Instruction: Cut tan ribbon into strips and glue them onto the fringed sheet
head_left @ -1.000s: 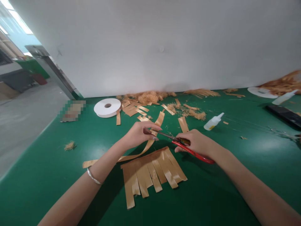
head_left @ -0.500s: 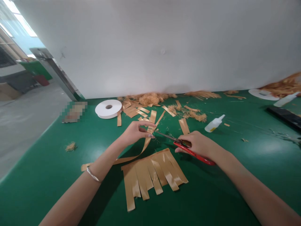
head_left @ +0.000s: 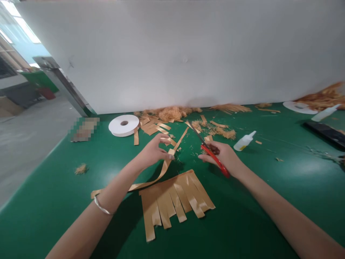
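Note:
My left hand [head_left: 155, 150] holds the end of a long, shiny gold ribbon [head_left: 165, 166] at the thumb tip, its index finger raised apart. From there the ribbon curves down toward my left wrist and passes behind the forearm. Red-handled scissors [head_left: 215, 158] are gripped in my right hand [head_left: 223, 155], blades pointing up and to the left, away from the ribbon. Below and between both hands lies a fringe of gold ribbon strips [head_left: 172, 201], joined along its upper edge, with uneven lower ends.
A white ribbon roll [head_left: 115, 128] lies at the back left, near cut ribbon pieces [head_left: 149, 126] and frayed fibre [head_left: 171, 113]. On the right are a small glue bottle [head_left: 244, 142], another bottle [head_left: 326, 113] and a black flat object [head_left: 326, 135]. A white wall [head_left: 172, 54] rises behind.
The scissors have moved away from the ribbon, blades now tilted more upward. The ribbon's upper part is cut off, and a short piece lies beyond my left fingers. My left index finger has lifted.

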`<state>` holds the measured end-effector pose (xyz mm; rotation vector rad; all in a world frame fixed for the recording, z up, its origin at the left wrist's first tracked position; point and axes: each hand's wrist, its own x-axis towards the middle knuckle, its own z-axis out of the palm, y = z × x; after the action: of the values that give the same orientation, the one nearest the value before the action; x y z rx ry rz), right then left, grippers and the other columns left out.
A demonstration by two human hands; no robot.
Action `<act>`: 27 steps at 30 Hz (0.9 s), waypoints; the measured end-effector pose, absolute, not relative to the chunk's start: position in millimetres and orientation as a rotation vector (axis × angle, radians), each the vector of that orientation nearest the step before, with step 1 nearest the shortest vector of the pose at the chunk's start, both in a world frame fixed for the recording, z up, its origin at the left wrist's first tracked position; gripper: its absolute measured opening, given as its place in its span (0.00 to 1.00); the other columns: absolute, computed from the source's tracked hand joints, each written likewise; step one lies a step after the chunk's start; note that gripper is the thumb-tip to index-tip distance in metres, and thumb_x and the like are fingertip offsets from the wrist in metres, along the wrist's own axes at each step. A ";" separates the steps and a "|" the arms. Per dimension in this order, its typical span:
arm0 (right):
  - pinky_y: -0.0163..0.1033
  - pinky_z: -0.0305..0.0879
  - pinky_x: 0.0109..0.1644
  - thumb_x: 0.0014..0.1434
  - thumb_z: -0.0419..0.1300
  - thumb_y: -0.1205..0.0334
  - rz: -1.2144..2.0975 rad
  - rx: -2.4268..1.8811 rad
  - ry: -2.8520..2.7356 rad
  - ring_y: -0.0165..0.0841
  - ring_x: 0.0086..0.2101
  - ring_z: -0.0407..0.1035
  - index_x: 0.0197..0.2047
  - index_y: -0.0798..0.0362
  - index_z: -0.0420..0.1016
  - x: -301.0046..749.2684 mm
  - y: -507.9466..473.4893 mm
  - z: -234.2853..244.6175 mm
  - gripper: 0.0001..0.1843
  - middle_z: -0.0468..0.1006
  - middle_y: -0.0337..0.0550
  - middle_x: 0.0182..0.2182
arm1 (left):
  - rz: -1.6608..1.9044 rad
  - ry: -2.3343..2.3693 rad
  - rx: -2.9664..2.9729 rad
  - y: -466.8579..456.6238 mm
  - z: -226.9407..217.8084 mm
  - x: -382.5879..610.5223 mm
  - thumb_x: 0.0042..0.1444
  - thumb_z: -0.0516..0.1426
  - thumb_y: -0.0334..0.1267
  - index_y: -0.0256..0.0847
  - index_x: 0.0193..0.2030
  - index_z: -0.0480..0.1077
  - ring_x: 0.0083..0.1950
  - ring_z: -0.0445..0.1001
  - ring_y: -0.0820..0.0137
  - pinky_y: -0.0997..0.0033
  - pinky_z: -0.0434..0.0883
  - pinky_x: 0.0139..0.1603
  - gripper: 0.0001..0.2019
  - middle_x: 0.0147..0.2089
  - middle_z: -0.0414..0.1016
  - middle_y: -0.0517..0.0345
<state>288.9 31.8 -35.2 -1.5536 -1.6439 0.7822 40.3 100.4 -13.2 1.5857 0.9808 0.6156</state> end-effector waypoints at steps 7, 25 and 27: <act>0.35 0.63 0.26 0.29 0.72 0.53 1.123 -1.234 -1.204 0.27 0.21 0.64 0.33 0.53 0.66 233.9 45.1 -41.0 0.28 0.68 0.33 0.20 | 0.767 0.934 1.981 71.8 -12.5 66.5 0.40 0.63 0.27 0.44 0.49 0.61 0.36 0.69 0.75 0.74 0.73 0.30 0.28 0.54 0.54 0.51; 0.35 0.64 0.31 0.44 0.66 0.54 0.587 -1.315 -1.475 0.28 0.25 0.63 0.38 0.51 0.68 272.5 49.8 -29.0 0.19 0.68 0.35 0.26 | 0.614 0.911 1.836 90.9 -21.7 52.3 0.43 0.62 0.32 0.36 0.36 0.76 0.30 0.72 0.71 0.71 0.70 0.33 0.11 0.31 0.77 0.54; 0.35 0.63 0.30 0.46 0.65 0.52 0.538 -1.451 -1.591 0.29 0.25 0.64 0.41 0.50 0.67 282.1 43.1 -30.5 0.20 0.68 0.36 0.26 | 0.690 0.920 1.816 94.9 -24.8 50.2 0.42 0.62 0.32 0.37 0.37 0.76 0.33 0.74 0.69 0.69 0.71 0.35 0.12 0.37 0.78 0.52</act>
<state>282.1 43.1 -30.5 -1.4514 -1.5906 0.5380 50.2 94.9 -24.8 1.8156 0.9197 0.6903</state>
